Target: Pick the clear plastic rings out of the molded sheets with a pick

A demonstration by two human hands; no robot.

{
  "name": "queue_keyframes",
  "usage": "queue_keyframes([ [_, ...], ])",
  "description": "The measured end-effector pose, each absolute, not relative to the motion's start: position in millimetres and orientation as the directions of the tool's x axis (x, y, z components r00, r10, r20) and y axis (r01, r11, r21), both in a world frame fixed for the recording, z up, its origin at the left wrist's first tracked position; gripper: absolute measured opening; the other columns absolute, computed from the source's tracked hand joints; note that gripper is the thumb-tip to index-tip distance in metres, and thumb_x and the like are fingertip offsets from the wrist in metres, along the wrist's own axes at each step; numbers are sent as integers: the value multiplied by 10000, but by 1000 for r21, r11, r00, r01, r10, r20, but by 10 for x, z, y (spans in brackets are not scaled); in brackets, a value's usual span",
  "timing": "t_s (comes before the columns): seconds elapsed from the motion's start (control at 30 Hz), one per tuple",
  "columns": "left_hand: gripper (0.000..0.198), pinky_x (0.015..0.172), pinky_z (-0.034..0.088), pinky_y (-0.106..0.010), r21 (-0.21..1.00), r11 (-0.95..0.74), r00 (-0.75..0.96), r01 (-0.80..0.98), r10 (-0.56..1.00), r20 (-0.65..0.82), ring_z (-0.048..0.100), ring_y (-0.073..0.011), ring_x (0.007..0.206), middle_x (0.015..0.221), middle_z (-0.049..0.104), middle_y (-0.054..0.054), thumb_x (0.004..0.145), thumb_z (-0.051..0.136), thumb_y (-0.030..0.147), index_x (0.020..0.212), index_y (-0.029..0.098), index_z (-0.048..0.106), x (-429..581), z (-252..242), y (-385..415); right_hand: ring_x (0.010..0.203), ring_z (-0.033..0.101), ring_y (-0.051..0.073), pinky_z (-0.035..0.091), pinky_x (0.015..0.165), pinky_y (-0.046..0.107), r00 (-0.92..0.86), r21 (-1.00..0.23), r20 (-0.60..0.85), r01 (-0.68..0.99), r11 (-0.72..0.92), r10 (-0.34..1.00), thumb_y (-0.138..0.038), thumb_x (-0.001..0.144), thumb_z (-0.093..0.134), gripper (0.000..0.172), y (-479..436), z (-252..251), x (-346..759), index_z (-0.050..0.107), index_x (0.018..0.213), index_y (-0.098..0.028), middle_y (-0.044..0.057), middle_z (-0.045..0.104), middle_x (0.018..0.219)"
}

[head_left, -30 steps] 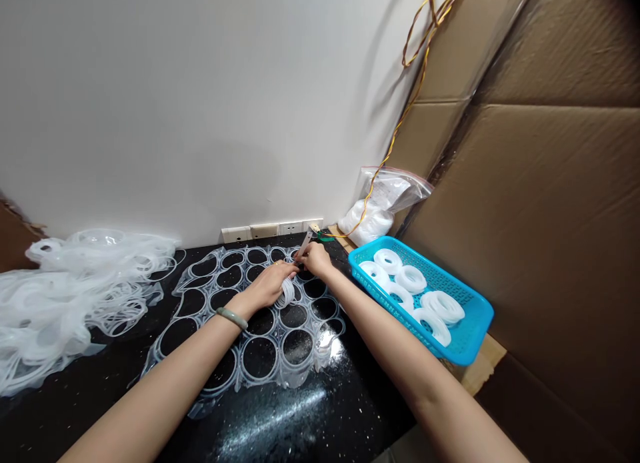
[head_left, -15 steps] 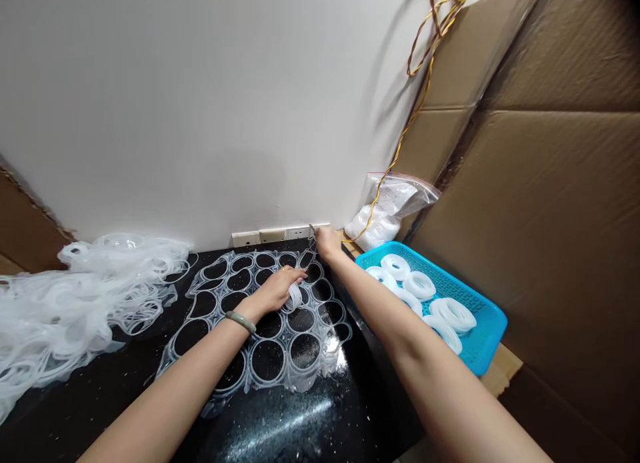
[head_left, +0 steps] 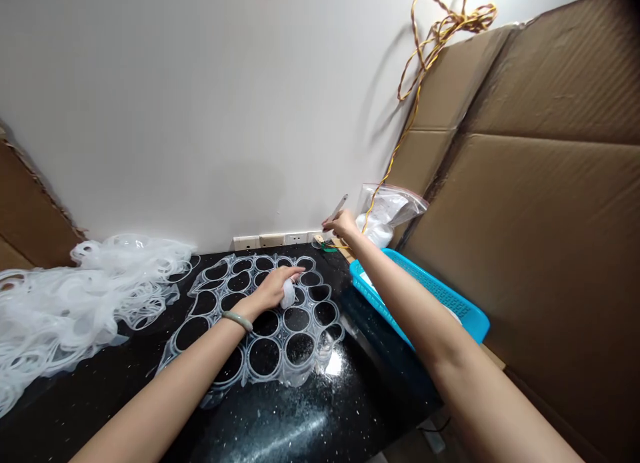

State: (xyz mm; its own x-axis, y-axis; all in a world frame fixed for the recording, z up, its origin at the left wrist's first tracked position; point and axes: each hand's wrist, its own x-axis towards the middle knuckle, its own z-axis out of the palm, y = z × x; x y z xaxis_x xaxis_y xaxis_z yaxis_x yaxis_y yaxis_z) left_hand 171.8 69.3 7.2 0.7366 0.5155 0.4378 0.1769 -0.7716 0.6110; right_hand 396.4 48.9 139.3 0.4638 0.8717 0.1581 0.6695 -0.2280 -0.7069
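I observed the left hand (head_left: 274, 287), fingers curled around white rings (head_left: 289, 294) over the perforated translucent sheet (head_left: 283, 365); the raised right hand (head_left: 343, 224) pinched a slim tool (head_left: 341, 205).

The right forearm (head_left: 420, 309) hides much of the inside of the blue basket (head_left: 447, 291). Left of the basket, the left hand (head_left: 274, 287) covers part of 1 ring sheet (head_left: 283, 347); farther left, a white pile (head_left: 85, 303) is cut off.
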Motion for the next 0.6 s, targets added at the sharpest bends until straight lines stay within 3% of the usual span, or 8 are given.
queue_keyframes([
  [0.1, 405, 932, 478, -398, 671, -723, 611, 165, 609, 506, 627, -242, 1059, 1163, 657, -131, 983, 425, 334, 1342, 182, 534, 1603, 242, 560, 391, 410, 49, 378, 410, 196, 328, -790, 75, 595, -144, 942, -223, 729, 760, 142, 230, 1359, 3734, 734, 797, -100, 80, 738, 716],
  [0.23, 468, 979, 451, -401, 718, -681, 470, 145, 686, 555, 580, -235, 1126, 1202, 606, -127, 964, 450, 358, 1405, 200, 456, 1344, 441, 337, 361, 300, 13, 245, 341, 173, -7, -974, -52, 222, -49, 999, -275, 626, 828, 248, -98, 1287, 3450, 728, 781, -110, 51, 718, 667],
  [0.33, 500, 991, 445, -394, 810, -586, 445, 20, 731, 518, 557, -240, 1166, 1249, 592, -132, 914, 533, 338, 1396, 217, 475, 1153, 542, 142, 357, 311, 13, 237, 339, 179, -187, -997, -15, 74, -1, 982, -286, 601, 838, 274, -274, 1243, 3247, 736, 796, -121, 42, 713, 656],
  [0.43, 512, 928, 485, -363, 904, -416, 556, -99, 730, 396, 621, -226, 1064, 1167, 656, -124, 863, 604, 327, 1354, 204, 531, 988, 614, -74, 358, 334, 22, 239, 344, 185, -273, -999, 37, 27, 46, 961, -297, 617, 828, 263, -418, 1209, 3037, 737, 799, -132, 15, 684, 600],
  [0.53, 408, 731, 536, -318, 941, -339, 637, -11, 723, 268, 671, -185, 772, 920, 723, -99, 847, 619, 352, 1199, 149, 653, 812, 662, -290, 371, 350, 26, 244, 354, 186, -312, -998, 48, 13, 55, 949, -311, 626, 826, 263, -569, 1153, 2866, 740, 800, -135, -3, 656, 574],
  [0.6, 313, 674, 536, -307, 893, -439, 600, 101, 743, 297, 662, -176, 702, 856, 733, -90, 853, 609, 343, 1066, 141, 715, 674, 687, -429, 413, 402, 35, 298, 382, 188, -314, -997, 56, 25, 67, 948, -324, 642, 815, 260, -678, 1071, 2809, 749, 811, -137, 21, 690, 660],
])
